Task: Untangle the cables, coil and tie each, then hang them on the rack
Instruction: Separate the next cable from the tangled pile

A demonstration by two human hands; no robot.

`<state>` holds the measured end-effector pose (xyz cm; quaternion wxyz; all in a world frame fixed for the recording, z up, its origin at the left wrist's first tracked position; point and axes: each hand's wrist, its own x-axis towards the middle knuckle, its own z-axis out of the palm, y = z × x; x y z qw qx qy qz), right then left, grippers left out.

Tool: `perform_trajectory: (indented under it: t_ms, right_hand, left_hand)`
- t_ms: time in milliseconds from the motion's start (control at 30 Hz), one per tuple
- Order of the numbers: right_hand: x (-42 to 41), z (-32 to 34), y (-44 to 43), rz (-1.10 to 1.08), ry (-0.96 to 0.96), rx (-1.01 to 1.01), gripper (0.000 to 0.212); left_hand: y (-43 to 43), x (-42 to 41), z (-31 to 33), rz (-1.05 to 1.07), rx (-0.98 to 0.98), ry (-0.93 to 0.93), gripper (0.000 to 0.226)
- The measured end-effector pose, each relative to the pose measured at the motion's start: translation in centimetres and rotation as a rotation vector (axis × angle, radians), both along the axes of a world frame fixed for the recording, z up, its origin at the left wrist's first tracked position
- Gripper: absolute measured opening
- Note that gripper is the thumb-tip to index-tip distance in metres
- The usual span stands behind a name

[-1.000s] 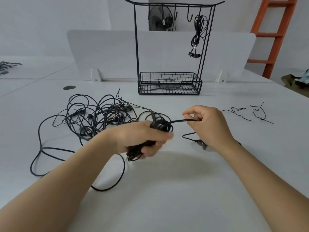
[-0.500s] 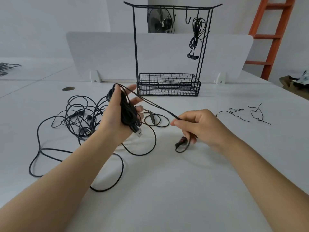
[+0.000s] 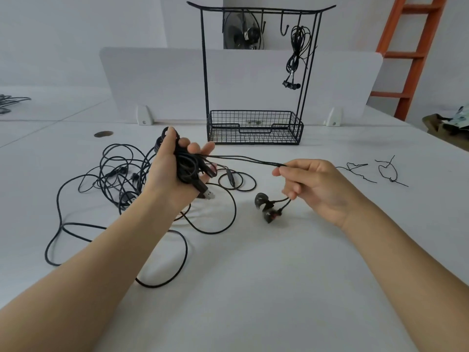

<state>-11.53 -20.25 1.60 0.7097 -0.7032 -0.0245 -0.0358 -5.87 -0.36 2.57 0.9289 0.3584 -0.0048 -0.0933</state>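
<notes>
The left hand is raised over the desk, left of the middle. It holds a coiled bundle of black cable across its palm, thumb hooked over the top and fingers only half curled. A USB plug sticks out below the heel of the hand. From the bundle a thin twin earphone cord runs nearly taut to the right hand, which pinches it between thumb and forefinger with the other fingers loosely curled under. The earbuds dangle below that hand, at or just above the desk; I cannot tell if they touch.

The tangle of cables lies towards the desk's left edge, with long loops trailing to the near side. Two twist ties lie near the right edge. The rack stands at the far edge, one tied set of earphones hanging on its right hook.

The risk, as I judge it, is that the bundle seems to mix the USB lead with the earphone cord. Pulling the cord tighter could cinch a knot inside the coil, or drag turns off the half-open fingers so the bundle spills. Trailing loops could also snag the tangle.
</notes>
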Motion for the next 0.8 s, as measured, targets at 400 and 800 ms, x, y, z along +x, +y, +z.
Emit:
perform_trajectory:
  t_ms: [400,800]
  right_hand:
    - [-0.5,0.1,0.2,0.101,0.016,-0.071,0.008]
    - [-0.4,-0.2,0.6,0.145,-0.005,-0.244,0.009]
  left_hand:
    - [-0.6,-1.3,-0.2,-0.335,0.93,-0.264,0.03]
    - [-0.9,-2.0,-1.0,-0.78,1.242,-0.394,0.053]
